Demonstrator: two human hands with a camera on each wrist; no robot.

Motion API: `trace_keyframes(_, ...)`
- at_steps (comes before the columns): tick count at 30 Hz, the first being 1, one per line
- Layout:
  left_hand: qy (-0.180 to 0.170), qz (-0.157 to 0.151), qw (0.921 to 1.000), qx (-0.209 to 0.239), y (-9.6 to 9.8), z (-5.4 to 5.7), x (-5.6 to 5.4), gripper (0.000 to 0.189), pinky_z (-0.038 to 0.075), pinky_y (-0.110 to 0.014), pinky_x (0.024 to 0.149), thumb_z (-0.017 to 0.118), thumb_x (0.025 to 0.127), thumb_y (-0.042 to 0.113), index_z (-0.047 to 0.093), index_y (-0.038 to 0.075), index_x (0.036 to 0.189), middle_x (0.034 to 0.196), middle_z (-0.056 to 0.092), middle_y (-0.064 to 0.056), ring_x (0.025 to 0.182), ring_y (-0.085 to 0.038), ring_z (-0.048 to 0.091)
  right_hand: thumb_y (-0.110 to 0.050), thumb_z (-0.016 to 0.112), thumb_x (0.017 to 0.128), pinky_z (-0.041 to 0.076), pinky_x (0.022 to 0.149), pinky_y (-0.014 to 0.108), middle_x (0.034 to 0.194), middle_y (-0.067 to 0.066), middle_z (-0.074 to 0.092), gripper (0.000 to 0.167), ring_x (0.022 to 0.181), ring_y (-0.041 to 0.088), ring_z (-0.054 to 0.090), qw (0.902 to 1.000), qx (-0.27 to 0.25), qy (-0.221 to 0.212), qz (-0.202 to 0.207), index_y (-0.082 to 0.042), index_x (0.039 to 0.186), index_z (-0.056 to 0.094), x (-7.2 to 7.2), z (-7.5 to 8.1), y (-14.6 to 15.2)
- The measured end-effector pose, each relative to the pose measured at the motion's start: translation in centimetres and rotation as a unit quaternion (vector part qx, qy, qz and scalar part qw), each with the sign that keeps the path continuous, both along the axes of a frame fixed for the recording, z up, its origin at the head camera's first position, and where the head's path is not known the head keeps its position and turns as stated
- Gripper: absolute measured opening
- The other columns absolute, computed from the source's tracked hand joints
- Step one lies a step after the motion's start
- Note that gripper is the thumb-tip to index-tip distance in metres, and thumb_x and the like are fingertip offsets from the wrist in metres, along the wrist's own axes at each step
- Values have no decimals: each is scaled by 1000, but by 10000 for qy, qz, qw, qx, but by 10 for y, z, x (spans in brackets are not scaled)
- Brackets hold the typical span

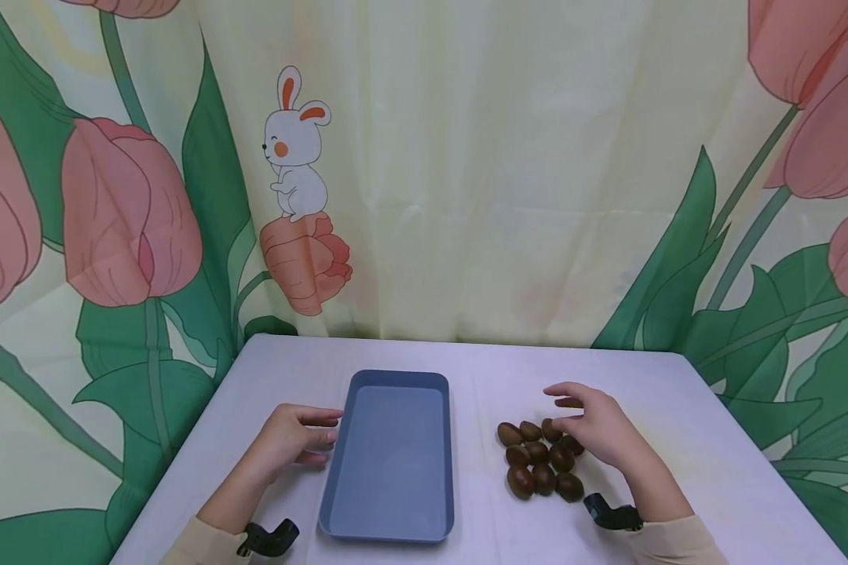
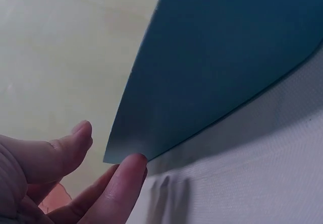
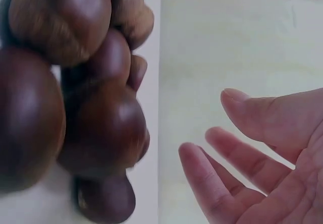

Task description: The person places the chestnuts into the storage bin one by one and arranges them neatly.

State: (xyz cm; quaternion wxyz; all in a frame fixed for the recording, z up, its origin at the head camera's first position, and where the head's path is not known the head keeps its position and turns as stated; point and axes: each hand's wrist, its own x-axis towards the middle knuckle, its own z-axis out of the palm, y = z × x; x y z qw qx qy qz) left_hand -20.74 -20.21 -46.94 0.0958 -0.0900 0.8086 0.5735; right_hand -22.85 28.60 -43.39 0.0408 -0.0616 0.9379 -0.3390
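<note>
A blue-grey rectangular tray lies flat on the white table with nothing in it. My left hand is at the tray's left side, fingers extended with the tips right at its rim; in the left wrist view the fingertips overlap the tray's lower corner. To the right of the tray sits a cluster of several shiny brown chestnuts. Over the cluster's far right edge hovers my right hand, its thumb and fingers spread apart. The right wrist view shows nothing between those fingers, with chestnuts beside them.
White cloth covers the table. A curtain printed with tulips and a rabbit hangs behind its far edge. Black wrist cameras are strapped at both sleeves.
</note>
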Motion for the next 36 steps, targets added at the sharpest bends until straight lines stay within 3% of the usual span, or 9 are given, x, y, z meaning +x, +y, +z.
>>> trace_keyframes(7, -12, -21, 9996, 285, -1, -3, 0, 34, 68, -39, 68, 83, 90, 1, 80, 2, 124, 118, 81, -16, 90, -17, 78, -8, 75, 98, 62, 99, 58, 140, 23, 69, 42, 130, 46, 66, 9998, 104, -20, -172, -5, 139, 67, 0, -1, 22)
trace_keyframes(13, -102, 25, 9992, 395, 0, -3, 2, 34, 68, -39, 69, 83, 90, 1, 80, 2, 124, 118, 81, -16, 92, -19, 79, -9, 77, 97, 62, 99, 57, 137, 22, 70, 41, 126, 43, 67, 9992, 117, -255, -295, -3, 136, 68, -1, -6, 35)
trace_keyframes(20, -202, 6, 9988, 437, 0, -4, 1, 34, 68, -40, 70, 82, 91, 0, 79, 2, 125, 121, 80, -17, 94, -21, 80, -7, 80, 92, 64, 92, 47, 132, 21, 71, 44, 119, 37, 70, 9971, -278, -709, -89, 0, 134, 68, -4, -14, 46)
trace_keyframes(25, -180, 27, 9989, 421, 1, -6, 2, 33, 68, -40, 70, 82, 90, -1, 80, 3, 123, 121, 80, -17, 93, -22, 80, 2, 80, 89, 65, 85, 39, 126, 22, 73, 44, 111, 32, 73, 9953, -545, -801, 52, 4, 131, 67, -5, -21, 50)
trace_keyframes(36, -163, -95, 9989, 435, 1, -9, 1, 37, 68, -39, 70, 84, 89, 0, 78, 0, 126, 124, 78, -18, 90, -18, 78, 8, 78, 86, 57, 76, 29, 105, 13, 73, 38, 96, 22, 66, 9955, -397, -798, 315, 5, 123, 70, -10, -34, 52)
